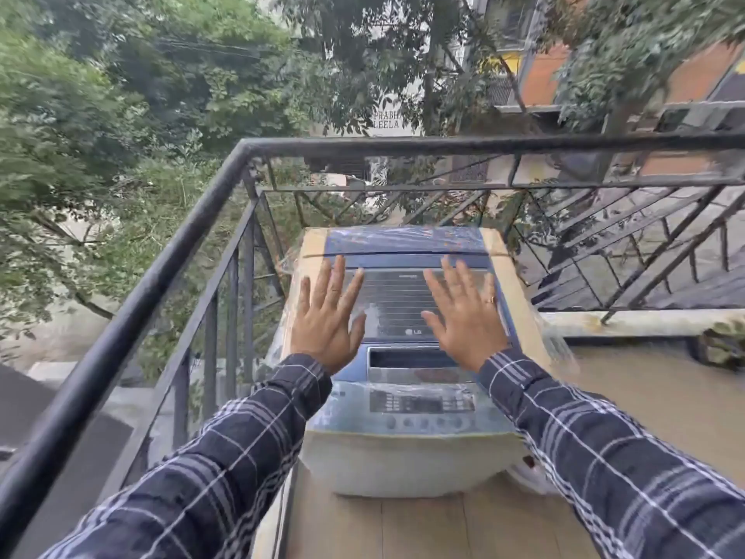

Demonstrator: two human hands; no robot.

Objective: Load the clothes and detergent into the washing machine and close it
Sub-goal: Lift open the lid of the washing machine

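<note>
A top-loading washing machine (407,449) stands on a balcony, blue and grey, partly wrapped in clear plastic. Its ribbed lid (397,304) lies shut and flat. The control panel (421,403) faces me at the near end. My left hand (326,316) hovers over the lid's left side, fingers spread, holding nothing. My right hand (463,316) is spread the same way over the lid's right side. Whether the palms touch the lid is unclear. No clothes or detergent are in view.
A black metal railing (169,252) runs along the left and across the far side, close behind the machine. The tiled balcony floor (653,397) stretches to the right. A dark object (721,344) lies at the right edge by the ledge. Trees and buildings lie beyond.
</note>
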